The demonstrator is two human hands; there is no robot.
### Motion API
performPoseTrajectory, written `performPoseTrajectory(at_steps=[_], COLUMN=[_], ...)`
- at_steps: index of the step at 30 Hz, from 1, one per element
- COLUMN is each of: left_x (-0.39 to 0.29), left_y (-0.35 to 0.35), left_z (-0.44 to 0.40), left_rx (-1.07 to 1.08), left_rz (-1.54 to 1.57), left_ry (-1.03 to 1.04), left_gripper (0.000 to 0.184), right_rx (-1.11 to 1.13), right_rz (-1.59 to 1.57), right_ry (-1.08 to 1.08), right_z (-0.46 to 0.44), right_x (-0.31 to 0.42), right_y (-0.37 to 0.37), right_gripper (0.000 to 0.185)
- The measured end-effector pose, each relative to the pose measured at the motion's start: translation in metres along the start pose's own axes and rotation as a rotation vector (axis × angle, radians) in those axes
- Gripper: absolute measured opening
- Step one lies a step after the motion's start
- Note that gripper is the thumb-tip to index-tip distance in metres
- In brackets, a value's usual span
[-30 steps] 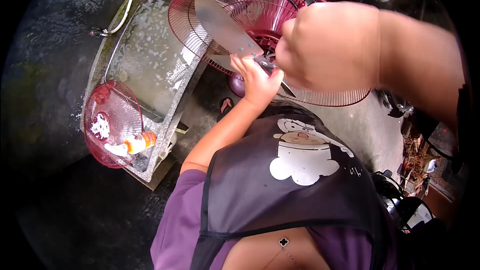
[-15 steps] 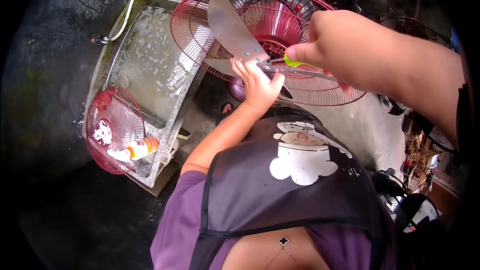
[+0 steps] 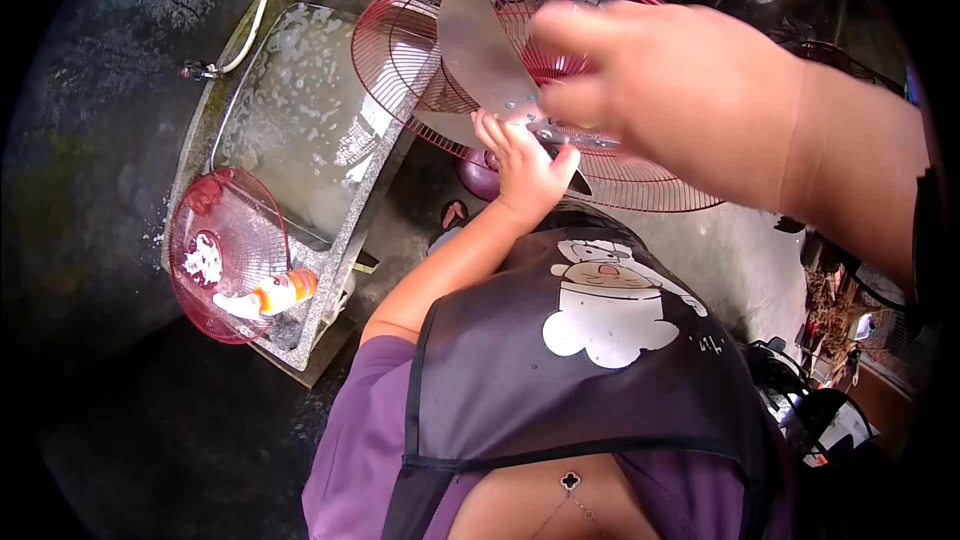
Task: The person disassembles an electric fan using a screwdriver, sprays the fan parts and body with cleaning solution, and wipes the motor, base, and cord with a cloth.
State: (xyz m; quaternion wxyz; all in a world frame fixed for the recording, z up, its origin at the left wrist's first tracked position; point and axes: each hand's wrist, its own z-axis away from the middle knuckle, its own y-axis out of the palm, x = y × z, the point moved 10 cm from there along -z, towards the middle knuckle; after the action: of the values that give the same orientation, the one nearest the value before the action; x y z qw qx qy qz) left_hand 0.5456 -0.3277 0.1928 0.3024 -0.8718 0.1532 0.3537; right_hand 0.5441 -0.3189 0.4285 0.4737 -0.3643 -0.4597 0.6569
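A metal fan blade set (image 3: 478, 45) sits in front of the dark-red wire fan guard (image 3: 390, 90). My left hand (image 3: 525, 170) grips the blades near their hub, fingers on the metal and thumb to the right. Over the right side of the guard, my right hand (image 3: 650, 90) is smeared by motion, with its fingers curled. Only a sliver of the lime-green item in it shows under the fingers, so its kind is unclear. The forearm and hand cover part of the guard and the right-hand blade.
Left stands a concrete basin (image 3: 350, 230) of sudsy water, with a white hose (image 3: 262, 15) over its rim. On its near corner rest a second red fan guard (image 3: 185, 290) and an orange-and-white bottle (image 3: 285, 292). A sandalled foot (image 3: 454, 215) shows below the fan.
My right hand has moved left and up across the blades, and the lime-green item is now mostly hidden. The blades have shifted slightly right with my left hand still on them.
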Motion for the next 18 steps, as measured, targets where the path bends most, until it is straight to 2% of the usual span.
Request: performPoseTrajectory(at_steps=[1,3,5,10,11,13,14,15,18], left_x=[-0.001,0.0,-0.001,0.001,-0.001,0.005,0.016,0.016,0.013], left_y=[-0.004,-0.006,-0.007,-0.002,0.001,0.009,0.014,0.014,0.014], left_z=[-0.002,-0.002,-0.004,0.0,0.001,0.0,0.006,0.007,0.004], left_rx=[-0.025,-0.048,-0.049,-0.015,0.022,0.063,0.049,0.047,0.051], left_rz=[0.017,0.008,0.002,-0.045,-0.098,-0.06,0.06,0.055,0.05], left_ry=[-0.007,-0.04,-0.038,-0.025,-0.006,0.012,-0.038,-0.028,-0.01], left_gripper=[0.068,0.066,0.066,0.065,0.065,0.068,0.071,0.075,0.078], right_rx=[-0.012,0.073,0.243,0.246,0.249,0.145,0.118,0.117,-0.049], right_rz=[-0.118,-0.458,-0.531,-0.074,-0.08,0.338,0.51,0.513,0.125], right_ry=[0.126,0.756,0.888,0.34,0.339,-0.251,-0.279,-0.276,-0.249], right_z=[0.002,0.022,0.028,0.003,0.004,-0.001,0.0,0.001,0.001], right_x=[-0.007,-0.051,-0.054,-0.035,-0.034,0.024,0.026,0.023,0.01], right_y=[-0.003,0.013,0.021,0.027,0.027,0.011,0.016,0.018,-0.001], right_gripper=[0.03,0.032,0.031,0.023,0.023,0.02,0.019,0.019,0.019])
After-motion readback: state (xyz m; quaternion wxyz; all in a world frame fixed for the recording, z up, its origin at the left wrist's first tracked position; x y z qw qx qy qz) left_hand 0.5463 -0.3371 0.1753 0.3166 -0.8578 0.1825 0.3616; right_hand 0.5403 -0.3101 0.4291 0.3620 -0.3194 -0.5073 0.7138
